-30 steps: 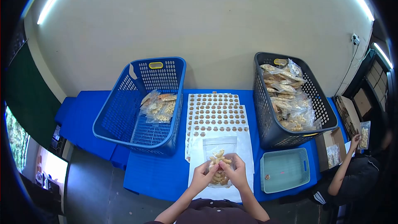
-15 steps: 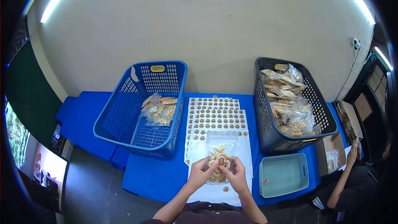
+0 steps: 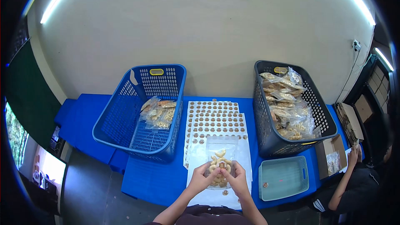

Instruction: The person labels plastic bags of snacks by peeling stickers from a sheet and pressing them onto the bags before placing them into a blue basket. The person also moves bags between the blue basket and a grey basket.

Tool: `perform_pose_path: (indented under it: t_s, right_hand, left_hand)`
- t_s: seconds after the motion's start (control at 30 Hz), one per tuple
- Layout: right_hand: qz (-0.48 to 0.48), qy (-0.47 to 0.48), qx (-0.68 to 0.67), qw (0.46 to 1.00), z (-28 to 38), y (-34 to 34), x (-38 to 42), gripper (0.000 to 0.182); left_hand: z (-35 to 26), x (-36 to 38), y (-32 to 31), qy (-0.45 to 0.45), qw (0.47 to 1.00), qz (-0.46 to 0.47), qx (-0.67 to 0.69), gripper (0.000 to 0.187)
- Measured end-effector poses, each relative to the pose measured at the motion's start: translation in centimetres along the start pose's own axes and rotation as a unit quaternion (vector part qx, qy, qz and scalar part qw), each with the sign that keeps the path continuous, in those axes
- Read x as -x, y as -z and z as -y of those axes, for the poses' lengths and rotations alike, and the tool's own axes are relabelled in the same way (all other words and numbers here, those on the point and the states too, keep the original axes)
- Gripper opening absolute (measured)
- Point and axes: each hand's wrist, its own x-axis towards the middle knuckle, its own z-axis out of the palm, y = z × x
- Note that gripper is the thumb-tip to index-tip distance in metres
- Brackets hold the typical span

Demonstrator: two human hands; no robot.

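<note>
A clear bag of curled, pale snack pieces [image 3: 220, 151] lies flat over the sticker sheets, held at its lower part from both sides. My left hand [image 3: 202, 178] grips its left edge, thumb on the front. On the right edge my right hand [image 3: 236, 179] is closed, its thumb also pressing the front. Between the two thumbs a round brown sticker [image 3: 222, 165] sits on the bag. Under and beyond the bag are white sheets of round stickers [image 3: 214, 118]. One loose sticker [image 3: 225, 192] is below the bag.
A blue basket [image 3: 166, 152] with several filled bags stands at the left, a dark basket [image 3: 260, 129] heaped with bags at the right. Near my right arm are a teal tray [image 3: 285, 179] and a cardboard box [image 3: 326, 158]. Another person [image 3: 354, 183] is at far right.
Both hands stay on the bag, thumbs still at the sticker. The whole view has shifted slightly, with the table and baskets a little lower and further left.
</note>
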Motion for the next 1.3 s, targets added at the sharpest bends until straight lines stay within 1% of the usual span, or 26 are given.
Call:
perform_pose_path:
  t_s: [0.07,0.17,0.27,0.37,0.47,0.57,0.67,0.77,0.9,1.0,1.07,1.1,1.17,1.2,1.3]
  right_hand:
    - [-0.027,0.008,0.002,1.000,-0.5,-0.2,-0.1,0.018]
    - [-0.055,0.009,-0.026,0.998,-0.3,-0.7,0.1,0.014]
    - [-0.079,0.000,-0.040,0.996,-0.4,-1.0,0.6,0.013]
    - [-0.077,0.009,-0.011,0.997,-0.2,-1.0,1.0,0.014]
    - [-0.064,-0.011,-0.028,0.997,-0.8,-0.6,0.7,0.015]
    - [-0.036,-0.007,-0.039,0.999,0.2,-0.5,0.4,0.015]
    - [-0.014,0.032,0.053,0.998,-0.8,-0.2,0.0,0.015]
    - [-0.028,0.009,0.008,1.000,-0.5,-0.6,0.2,0.016]
    - [-0.045,-0.003,-0.040,0.998,-0.8,-0.8,0.6,0.015]
    - [-0.051,-0.006,-0.054,0.997,-1.1,-0.8,0.7,0.014]
    - [-0.047,-0.004,-0.059,0.997,-1.2,-0.5,0.4,0.013]
    - [-0.052,0.003,-0.040,0.998,-1.2,-0.6,0.3,0.013]
    - [-0.061,0.018,-0.002,0.998,-0.9,-0.6,0.0,0.012]
    - [-0.071,0.028,0.016,0.997,-0.5,-0.6,-0.1,0.018]
    - [-0.105,0.074,0.082,0.988,-0.6,-0.7,-0.4,0.019]
  left_hand:
    - [0.0,0.0,-0.3,-0.035,0.999,0.007,0.019,0.035]
    - [-0.5,0.3,-0.2,-0.003,0.999,0.022,0.035,0.033]
    - [0.6,0.3,0.0,-0.006,0.997,0.040,0.059,0.033]
    - [0.1,0.6,0.2,0.023,0.996,0.042,0.069,0.034]
    - [0.3,0.3,0.4,0.038,0.991,0.060,0.114,0.033]
    - [-0.2,0.3,0.5,0.020,0.998,0.038,0.042,0.029]
    - [1.0,0.0,0.2,0.008,0.999,0.021,0.033,0.025]
    - [-0.6,0.2,-0.1,0.021,0.999,0.006,0.048,0.025]
    - [0.2,0.2,0.4,0.015,0.999,0.042,0.025,0.026]
    - [0.8,0.3,0.3,0.008,0.995,0.050,0.080,0.030]
    - [0.1,0.5,0.1,0.014,0.995,0.047,0.087,0.030]
    - [-0.2,0.6,0.2,0.017,0.995,0.045,0.090,0.030]
    - [-0.1,0.6,0.3,0.021,0.998,0.042,0.049,0.030]
    - [0.0,0.5,0.4,0.022,0.998,0.041,0.029,0.030]
    - [1.8,0.2,-0.6,-0.025,0.998,0.009,0.053,0.028]
